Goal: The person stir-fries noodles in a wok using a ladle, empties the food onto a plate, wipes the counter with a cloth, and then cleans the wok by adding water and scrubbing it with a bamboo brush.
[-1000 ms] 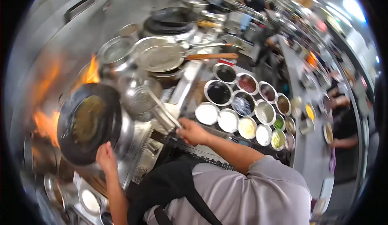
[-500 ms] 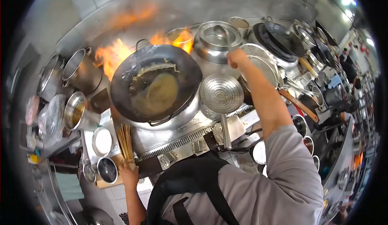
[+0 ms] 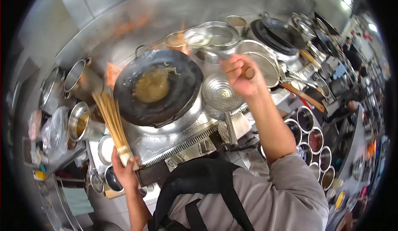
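Note:
My left hand (image 3: 124,167) is wrapped round the pale base of a bamboo brush (image 3: 112,121), whose splayed tips reach the wok's left edge. My right hand (image 3: 243,75) grips the wooden-ended handle of a metal ladle (image 3: 199,38), blurred by motion above the pots behind. Between my hands sits a black wok (image 3: 182,88) on the burner, with murky brownish liquid (image 3: 152,86) and a few scraps inside. Just right of the wok, below my right hand, a perforated strainer (image 3: 222,93) rests with its handle toward me.
Flames (image 3: 112,74) show behind the wok. Metal pots (image 3: 76,77) stand at the left, beside a plastic bag (image 3: 58,125). A mesh strainer with a wooden handle (image 3: 304,96) lies right, near several ingredient containers (image 3: 316,140). People are visible at the far right.
My left hand has lifted the bamboo brush up beside the wok. My right hand has drawn back toward me with the ladle, now over the pots. The flames have shrunk.

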`<state>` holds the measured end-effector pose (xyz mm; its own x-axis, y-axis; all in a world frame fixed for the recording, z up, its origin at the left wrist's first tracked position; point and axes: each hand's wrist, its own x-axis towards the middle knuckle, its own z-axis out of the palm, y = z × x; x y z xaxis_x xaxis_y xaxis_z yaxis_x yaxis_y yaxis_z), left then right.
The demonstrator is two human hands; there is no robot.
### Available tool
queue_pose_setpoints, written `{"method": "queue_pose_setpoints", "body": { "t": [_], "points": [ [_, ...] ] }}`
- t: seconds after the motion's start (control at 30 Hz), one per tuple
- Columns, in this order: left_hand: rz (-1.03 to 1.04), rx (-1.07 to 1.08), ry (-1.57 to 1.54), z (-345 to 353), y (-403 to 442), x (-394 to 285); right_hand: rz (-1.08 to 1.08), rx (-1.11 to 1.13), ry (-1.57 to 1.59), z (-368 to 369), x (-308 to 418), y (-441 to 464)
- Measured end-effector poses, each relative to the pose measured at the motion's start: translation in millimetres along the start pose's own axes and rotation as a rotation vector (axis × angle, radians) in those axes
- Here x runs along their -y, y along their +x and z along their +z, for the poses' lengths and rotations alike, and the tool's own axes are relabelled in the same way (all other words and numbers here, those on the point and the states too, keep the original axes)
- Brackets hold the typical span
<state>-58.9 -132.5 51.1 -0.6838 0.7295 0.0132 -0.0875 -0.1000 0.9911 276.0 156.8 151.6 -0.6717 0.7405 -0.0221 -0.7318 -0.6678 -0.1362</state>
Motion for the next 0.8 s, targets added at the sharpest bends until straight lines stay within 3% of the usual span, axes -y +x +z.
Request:
{"method": "queue_pose_setpoints", "body": {
  "t": [0.2,0.27,0.3,0.37,0.4,0.47,0.6,0.67,0.77,0.8],
  "points": [
    [0.539,0.421,0.843,90,107,-4,0.202,-0.022,0.095,-16,-89,-38],
    [0.471,0.637,1.096,106,138,8,0.197,-0.061,-0.133,-42,-105,-46],
    [0.471,0.632,1.102,106,144,2,0.201,-0.056,-0.130,-57,-107,-49],
    [0.507,0.461,1.426,103,149,-11,0.202,-0.347,-0.663,-79,-107,-62],
    [0.541,0.350,1.382,93,145,-22,0.199,-0.342,-0.660,-84,-111,-75],
    [0.531,0.274,1.242,66,135,-46,0.003,-0.322,-2.168,-84,-121,-101],
    [0.536,0.273,0.905,39,98,-63,0.127,-0.461,-2.131,-91,-112,-114],
    [0.564,0.272,0.669,52,81,-61,-0.041,-0.396,-2.460,-107,-107,-112],
    [0.774,0.301,0.950,100,97,-47,-0.151,-0.356,-2.577,-106,-103,-115],
    [0.782,0.416,1.053,113,113,-36,-0.238,-0.348,-2.619,-103,-100,-116]
  ]
}}
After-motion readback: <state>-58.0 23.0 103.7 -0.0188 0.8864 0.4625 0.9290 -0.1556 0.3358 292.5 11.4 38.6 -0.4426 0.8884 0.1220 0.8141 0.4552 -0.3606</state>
